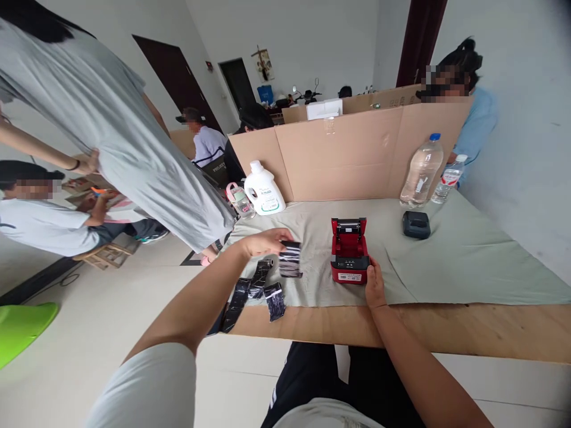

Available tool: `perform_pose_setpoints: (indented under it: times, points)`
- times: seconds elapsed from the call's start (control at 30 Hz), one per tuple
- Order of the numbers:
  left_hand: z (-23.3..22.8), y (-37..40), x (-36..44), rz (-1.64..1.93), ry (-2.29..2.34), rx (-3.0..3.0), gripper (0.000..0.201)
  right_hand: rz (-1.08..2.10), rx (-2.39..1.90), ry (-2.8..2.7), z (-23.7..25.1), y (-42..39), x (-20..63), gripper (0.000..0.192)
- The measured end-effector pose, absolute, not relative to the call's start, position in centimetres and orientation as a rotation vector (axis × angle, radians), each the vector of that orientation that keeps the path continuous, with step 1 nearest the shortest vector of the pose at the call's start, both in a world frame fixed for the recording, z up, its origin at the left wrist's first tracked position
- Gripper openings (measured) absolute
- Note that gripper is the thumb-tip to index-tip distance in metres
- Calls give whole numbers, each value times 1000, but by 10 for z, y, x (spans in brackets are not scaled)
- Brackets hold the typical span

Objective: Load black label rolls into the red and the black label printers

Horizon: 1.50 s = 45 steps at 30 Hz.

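Observation:
A small red and black label printer (350,270) stands on the cloth with its lid raised. My right hand (375,285) holds the printer's right side, fingers partly hidden behind it. To the left, my left hand (271,241) pinches the top of a short black film strip (290,261), which hangs just over the cloth and is slightly blurred. Several crumpled black film pieces (261,278) lie below my left hand, one of them (274,301) over the table's front edge. The inside of the printer shows no roll that I can make out.
A grey-green cloth (455,267) covers the wooden table (410,318). A white jug (264,189), a pink-handled cup (242,202), two water bottles (422,172) and a black device (416,224) stand before a cardboard screen (343,154). A person in grey (116,119) stands at left; others sit around.

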State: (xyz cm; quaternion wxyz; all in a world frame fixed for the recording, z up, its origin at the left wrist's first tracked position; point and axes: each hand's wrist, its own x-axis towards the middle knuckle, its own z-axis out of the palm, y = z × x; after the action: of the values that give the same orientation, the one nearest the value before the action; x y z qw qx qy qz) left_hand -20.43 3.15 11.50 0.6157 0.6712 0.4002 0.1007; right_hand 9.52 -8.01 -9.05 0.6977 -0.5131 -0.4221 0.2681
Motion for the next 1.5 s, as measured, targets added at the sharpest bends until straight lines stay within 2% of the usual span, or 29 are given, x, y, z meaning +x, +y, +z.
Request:
perform_pose_setpoints:
  times: [0.17,0.37,0.57,0.7,0.83,1.07,1.33,1.5]
  points:
    - [82,24,-97,28,666,1394,41,613,-1156,-921,-93,-80,97,48]
    - [34,46,-37,369,933,1812,27,621,-1138,-939,-96,-78,99,51]
    - [21,49,-27,302,1211,2383,26,513,-1177,-976,-99,-78,98,50]
    - [28,51,-19,123,1307,2556,28,176,-1281,-1204,-84,-88,97,47]
    - [29,52,-17,91,1292,2579,26,-42,-1285,-1461,-63,-98,95,32]
    - [15,48,-25,358,1289,2424,25,-87,-1305,-1498,-62,-100,90,32]
    - [29,45,-8,-88,1242,2725,15,-152,-1306,-1527,-61,-101,90,36]
    - [30,43,0,-79,1267,2733,17,-260,-1328,-1556,-62,-102,87,46]
